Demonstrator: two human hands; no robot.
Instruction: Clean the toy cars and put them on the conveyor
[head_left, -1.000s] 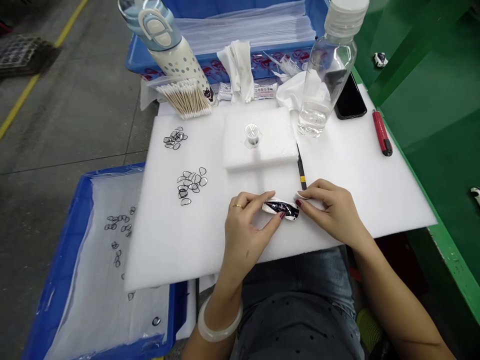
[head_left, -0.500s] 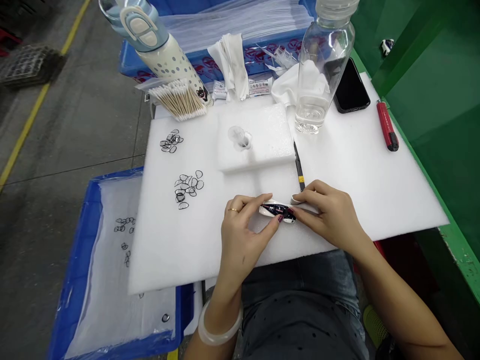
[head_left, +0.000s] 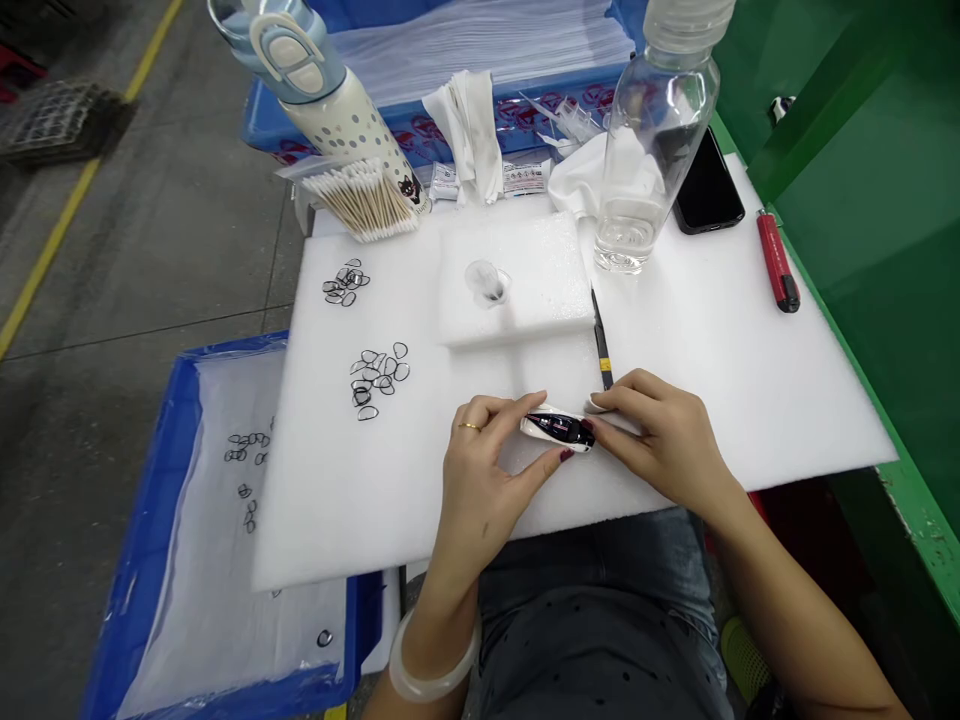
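Touching a glossy piece (head_left: pixel 556 428), hands (head_left: pixel 484 465) (head_left: pixel 667 440) sit before a bottle (head_left: pixel 664 120) containing liquid (head_left: pixel 624 236).

Glossy, plastic-looking car-shaped piece (head_left: pixel 556 428); matt foam board (head_left: pixel 720 370); glossy bottle (head_left: pixel 654 150); wooden swab sticks (head_left: pixel 367 203)

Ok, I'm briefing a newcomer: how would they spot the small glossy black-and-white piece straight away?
Start at the large white foam sheet; near its front edge, the left hand and right hand face each other. Between them is the small, elongated, glossy black-and-white piece. White sides set it apart from the slim black tool with a yellow band, just beyond.
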